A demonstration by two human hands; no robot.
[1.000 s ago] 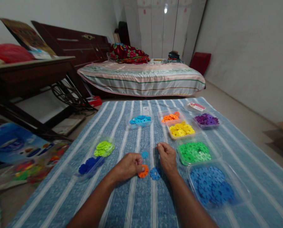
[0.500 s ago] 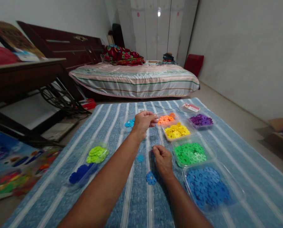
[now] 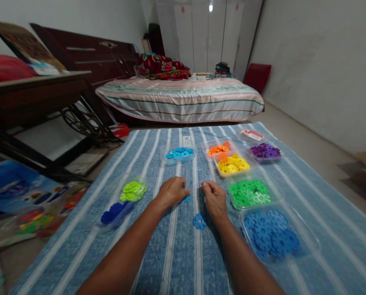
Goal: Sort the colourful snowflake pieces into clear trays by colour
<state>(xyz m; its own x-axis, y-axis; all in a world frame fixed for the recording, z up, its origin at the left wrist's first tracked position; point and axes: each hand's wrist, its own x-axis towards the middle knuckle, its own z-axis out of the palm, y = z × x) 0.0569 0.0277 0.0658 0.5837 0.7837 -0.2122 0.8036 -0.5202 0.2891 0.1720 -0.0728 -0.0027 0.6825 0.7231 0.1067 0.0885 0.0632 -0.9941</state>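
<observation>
My left hand (image 3: 173,191) is low over the striped cloth, its fingers bent and a little apart. Just under its fingertips lies a small light blue flower-shaped disc (image 3: 186,199), partly covered. My right hand (image 3: 214,198) rests on the cloth to the right, thumb and forefinger pinched; whatever they hold, if anything, is too small to make out. Between the forearms lies a larger blue flower disc (image 3: 199,221). A single orange disc (image 3: 223,157) shows at the far edge of the yellow discs (image 3: 233,164).
Clear boxes hold orange discs (image 3: 218,149), purple discs (image 3: 265,150), green discs (image 3: 249,193) and blue discs (image 3: 270,234) on the right. Left stand light blue discs (image 3: 179,153), lime discs (image 3: 133,191) and dark blue discs (image 3: 116,212). A bed (image 3: 179,100) is beyond the table.
My left hand has come down and back from beside the orange box to the small light blue disc. An orange disc now shows by the yellow ones. My right hand stays put.
</observation>
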